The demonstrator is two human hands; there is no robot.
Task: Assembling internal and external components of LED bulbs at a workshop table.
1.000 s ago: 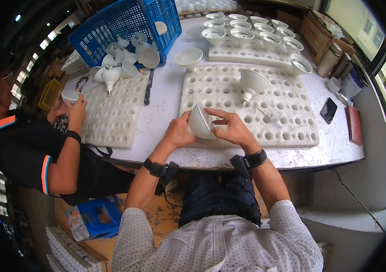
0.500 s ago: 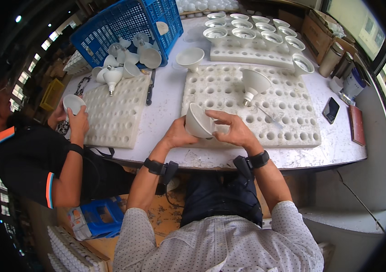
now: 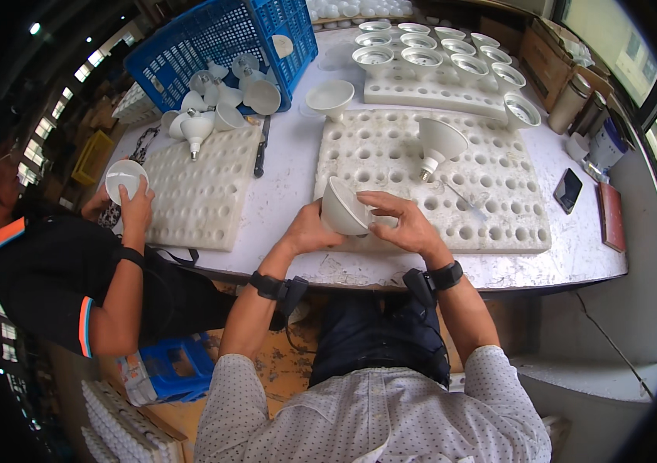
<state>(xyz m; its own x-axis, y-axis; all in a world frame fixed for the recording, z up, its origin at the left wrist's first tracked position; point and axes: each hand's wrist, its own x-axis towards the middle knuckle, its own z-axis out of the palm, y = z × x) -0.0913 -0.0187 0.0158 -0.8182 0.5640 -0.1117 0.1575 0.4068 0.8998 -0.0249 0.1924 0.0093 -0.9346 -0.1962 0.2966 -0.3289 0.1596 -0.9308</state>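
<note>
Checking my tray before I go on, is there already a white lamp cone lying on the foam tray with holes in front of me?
Yes, one white lamp cone lies tipped on the foam tray, apart from both hands.

A dark phone screen [image 3: 567, 190] lies near the table's right edge.
</note>
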